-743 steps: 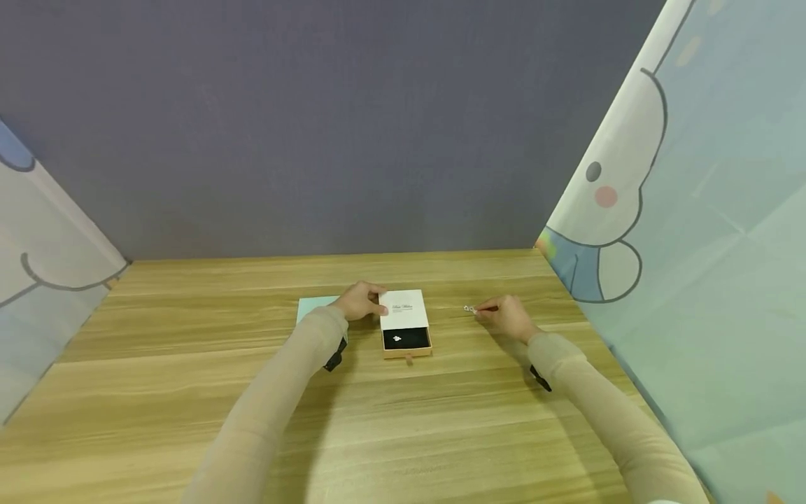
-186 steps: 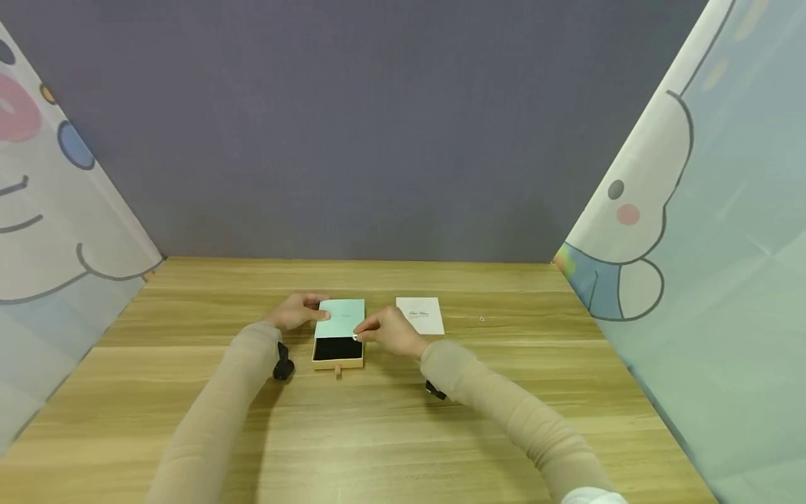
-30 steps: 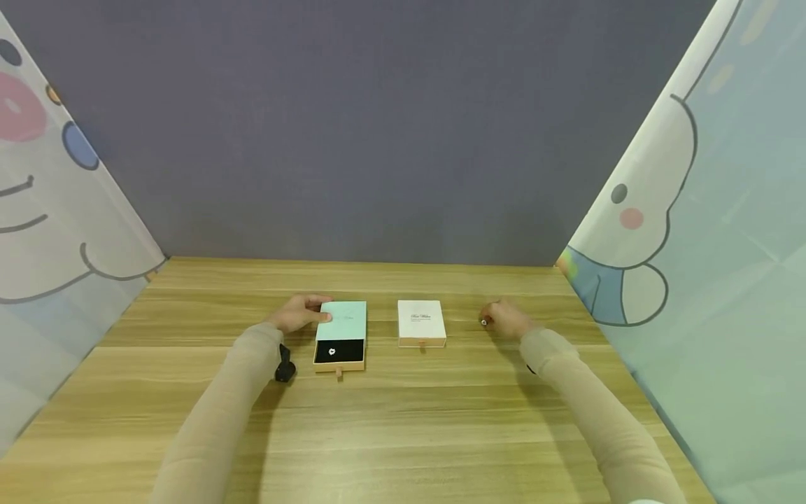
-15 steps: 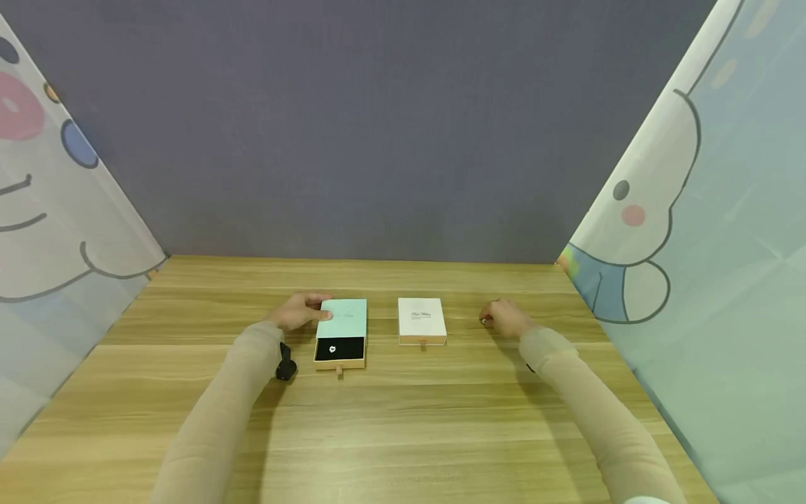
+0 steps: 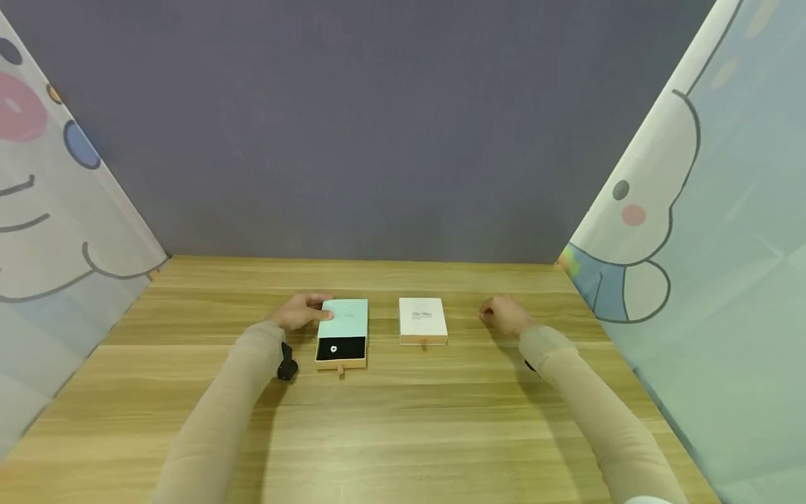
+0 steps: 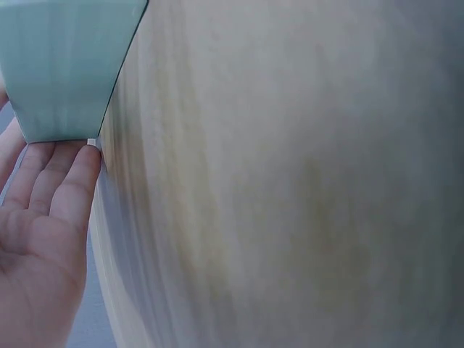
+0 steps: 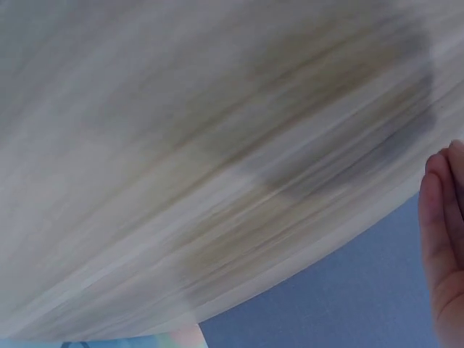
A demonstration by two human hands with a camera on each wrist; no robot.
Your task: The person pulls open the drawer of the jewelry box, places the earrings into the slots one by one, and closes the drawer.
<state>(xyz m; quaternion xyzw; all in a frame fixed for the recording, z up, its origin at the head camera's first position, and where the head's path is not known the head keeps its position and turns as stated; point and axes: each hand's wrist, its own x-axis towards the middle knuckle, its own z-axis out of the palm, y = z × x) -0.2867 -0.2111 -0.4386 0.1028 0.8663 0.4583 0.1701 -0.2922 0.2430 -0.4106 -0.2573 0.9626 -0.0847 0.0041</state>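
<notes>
My left hand [image 5: 299, 313] holds the teal jewellery box [image 5: 344, 318] at its left side, thumb on top and fingers behind the back edge. In the left wrist view, fingers lie along the end of the box sleeve [image 6: 69, 72]. The box's drawer stands pulled out at the front; a small silver flower-shaped jewellery piece [image 5: 334, 348] lies left of centre on its black lining. Well to the right, my right hand [image 5: 506, 316] is low over the table, fingertips together where a small silver piece showed half a second ago; that piece is now hidden by the fingers.
A white jewellery box [image 5: 421, 318] with its drawer pushed in stands between the hands. The wooden table [image 5: 390, 434] meets a dark grey back panel [image 5: 378, 140]. Cartoon-printed cloths [image 5: 724, 210] hang at both sides.
Since the oldest frame, the white box's drawer has been pushed in. The silver piece in my right hand lies in the teal drawer; that hand moved right, to another piece, now out of sight.
</notes>
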